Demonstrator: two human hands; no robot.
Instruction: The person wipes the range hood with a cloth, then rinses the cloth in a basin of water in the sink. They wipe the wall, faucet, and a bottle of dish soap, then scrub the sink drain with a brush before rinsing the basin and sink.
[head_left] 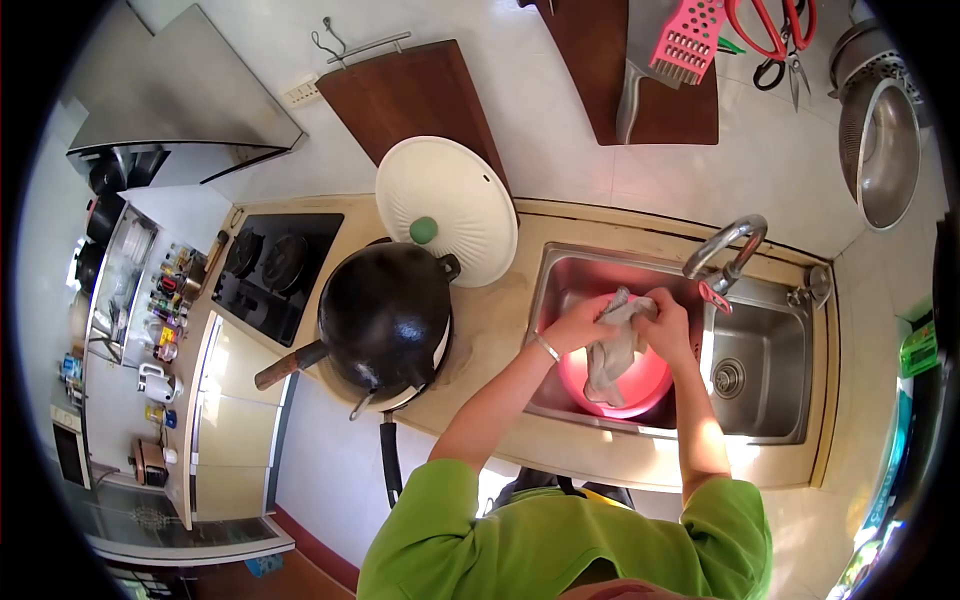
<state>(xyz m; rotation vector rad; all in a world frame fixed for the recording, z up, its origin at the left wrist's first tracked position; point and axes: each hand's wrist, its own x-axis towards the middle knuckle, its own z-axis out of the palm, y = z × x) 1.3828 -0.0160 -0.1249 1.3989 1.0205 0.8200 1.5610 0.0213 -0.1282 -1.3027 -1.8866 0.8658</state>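
A wet-looking grey cloth (612, 362) hangs between my two hands over a pink basin (650, 388). The basin sits in the left bowl of the steel double sink (540, 300). My left hand (582, 328), with a bracelet at the wrist, grips the cloth's left upper part. On the other side, my right hand (664, 324) has its fingers closed on the cloth's upper right. The lower end of the cloth droops toward the basin. Just right of my right hand, the curved faucet (735, 240) reaches over the divider.
An upturned black wok (385, 300) and a cream lid (450, 210) with a green knob stand on the counter to the left. Beyond them is a black stove (280, 265). Cutting boards (415, 110), red scissors (775, 40) and a steel colander (885, 150) hang on the wall.
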